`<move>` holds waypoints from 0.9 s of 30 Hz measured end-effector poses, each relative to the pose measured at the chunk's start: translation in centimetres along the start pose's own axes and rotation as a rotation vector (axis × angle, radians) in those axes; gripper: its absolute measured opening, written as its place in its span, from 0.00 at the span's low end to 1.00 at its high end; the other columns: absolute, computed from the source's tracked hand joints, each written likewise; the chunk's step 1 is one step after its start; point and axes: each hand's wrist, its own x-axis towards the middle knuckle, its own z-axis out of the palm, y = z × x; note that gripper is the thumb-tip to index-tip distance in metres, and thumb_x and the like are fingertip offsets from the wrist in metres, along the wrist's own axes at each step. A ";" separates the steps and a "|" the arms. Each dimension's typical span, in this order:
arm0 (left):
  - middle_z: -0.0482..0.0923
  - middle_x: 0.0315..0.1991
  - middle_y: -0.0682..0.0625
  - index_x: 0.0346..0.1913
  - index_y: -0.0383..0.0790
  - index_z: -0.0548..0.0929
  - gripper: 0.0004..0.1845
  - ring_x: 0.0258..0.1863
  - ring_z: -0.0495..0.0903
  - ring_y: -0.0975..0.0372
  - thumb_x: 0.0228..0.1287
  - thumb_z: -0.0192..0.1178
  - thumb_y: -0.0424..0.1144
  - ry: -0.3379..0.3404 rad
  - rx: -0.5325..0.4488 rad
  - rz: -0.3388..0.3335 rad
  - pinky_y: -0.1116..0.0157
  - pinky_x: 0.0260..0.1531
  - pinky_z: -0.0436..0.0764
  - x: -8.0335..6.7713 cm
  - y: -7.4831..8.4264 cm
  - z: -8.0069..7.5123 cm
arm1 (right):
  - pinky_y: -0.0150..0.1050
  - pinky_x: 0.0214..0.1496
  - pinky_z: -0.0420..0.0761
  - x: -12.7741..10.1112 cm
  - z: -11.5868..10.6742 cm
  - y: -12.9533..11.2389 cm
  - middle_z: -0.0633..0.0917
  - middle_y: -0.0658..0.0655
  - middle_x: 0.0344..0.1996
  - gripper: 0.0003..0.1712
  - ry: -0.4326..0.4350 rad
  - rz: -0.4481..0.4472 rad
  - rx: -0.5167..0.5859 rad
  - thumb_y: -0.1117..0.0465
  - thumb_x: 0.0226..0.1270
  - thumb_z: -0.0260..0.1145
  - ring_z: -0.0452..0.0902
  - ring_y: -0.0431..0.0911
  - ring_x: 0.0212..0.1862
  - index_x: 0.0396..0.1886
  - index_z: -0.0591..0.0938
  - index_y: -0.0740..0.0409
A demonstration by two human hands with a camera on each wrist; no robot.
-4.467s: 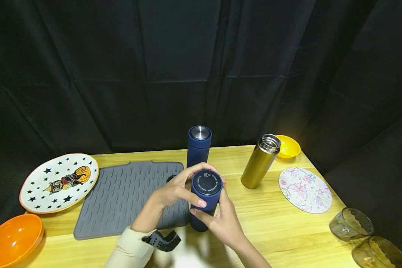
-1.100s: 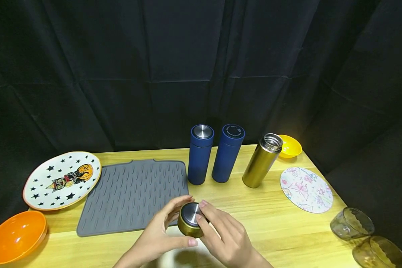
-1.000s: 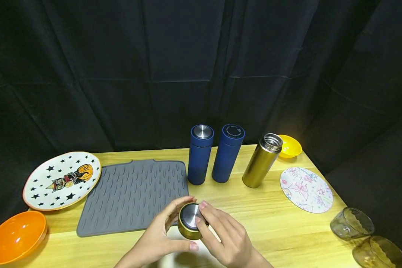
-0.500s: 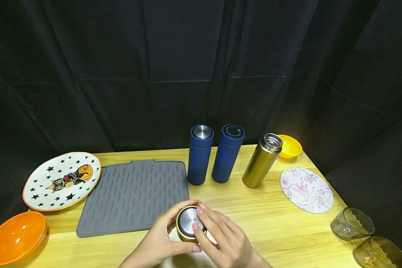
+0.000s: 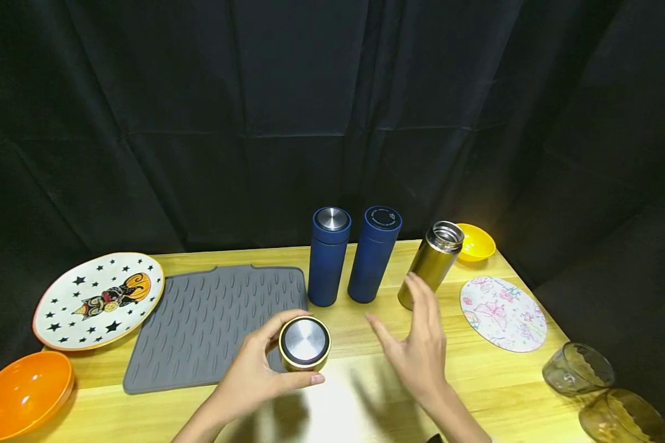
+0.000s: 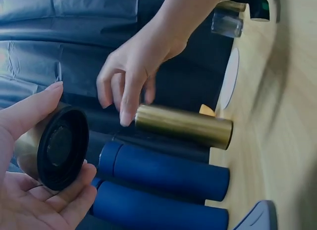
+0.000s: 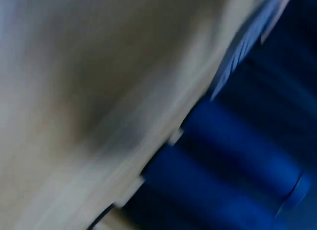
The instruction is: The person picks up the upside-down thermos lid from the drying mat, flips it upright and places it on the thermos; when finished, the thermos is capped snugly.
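Note:
A gold bottle lid (image 5: 305,341) with a brushed silver top is held above the table by my left hand (image 5: 255,372), thumb and fingers around its sides. In the left wrist view the black underside of the lid (image 6: 63,148) shows. My right hand (image 5: 418,344) is off the lid, fingers spread and holding nothing, in front of the gold bottle (image 5: 428,271). That bottle stands upright with its steel mouth uncovered. Two capped blue bottles, one silver-topped (image 5: 328,264) and one black-topped (image 5: 374,261), stand left of it. The right wrist view is blurred.
A grey drying mat (image 5: 216,326) lies left of the bottles, with a star-patterned plate (image 5: 96,320) and an orange bowl (image 5: 24,397) beyond it. To the right are a yellow bowl (image 5: 479,243), a round floral mat (image 5: 504,317) and two amber glasses (image 5: 579,369).
A blue bottle I held earlier now stands beside the other. My right hand has let go of the gold lid and moved right toward the gold bottle; my left hand keeps the lid.

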 end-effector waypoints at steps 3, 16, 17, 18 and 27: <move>0.81 0.53 0.58 0.62 0.55 0.75 0.40 0.54 0.77 0.64 0.41 0.82 0.41 0.026 0.016 -0.006 0.61 0.53 0.77 0.4 0.4 -0.5 | 0.34 0.59 0.71 1.5 -0.3 2.6 0.71 0.65 0.62 0.48 0.040 0.327 0.016 0.54 0.52 0.80 0.69 0.55 0.63 0.69 0.67 0.62; 0.80 0.56 0.58 0.62 0.56 0.76 0.40 0.58 0.76 0.63 0.42 0.82 0.39 0.073 0.007 0.021 0.60 0.61 0.72 0.6 1.0 -0.8 | 0.53 0.66 0.68 4.8 1.6 11.0 0.74 0.62 0.61 0.49 -0.024 0.772 0.169 0.53 0.52 0.79 0.70 0.57 0.62 0.69 0.63 0.58; 0.80 0.56 0.59 0.61 0.57 0.76 0.40 0.58 0.76 0.63 0.41 0.82 0.39 0.078 0.007 0.020 0.60 0.61 0.72 0.6 1.0 -0.9 | 0.52 0.64 0.69 4.8 1.8 11.1 0.75 0.62 0.59 0.47 -0.016 0.778 0.181 0.54 0.52 0.79 0.70 0.56 0.61 0.68 0.64 0.58; 0.80 0.56 0.59 0.61 0.57 0.76 0.40 0.58 0.76 0.63 0.41 0.82 0.39 0.084 0.007 0.019 0.60 0.61 0.72 0.6 1.0 -0.9 | 0.51 0.63 0.70 4.9 1.8 11.2 0.76 0.62 0.58 0.46 -0.008 0.782 0.185 0.55 0.53 0.79 0.71 0.56 0.60 0.67 0.65 0.59; 0.80 0.56 0.58 0.62 0.54 0.76 0.40 0.58 0.76 0.64 0.41 0.82 0.39 0.090 0.009 0.011 0.58 0.61 0.72 0.7 1.2 -1.2 | 0.40 0.52 0.71 3.7 1.2 8.2 0.79 0.61 0.54 0.42 0.012 0.726 0.172 0.59 0.50 0.80 0.74 0.52 0.52 0.63 0.69 0.60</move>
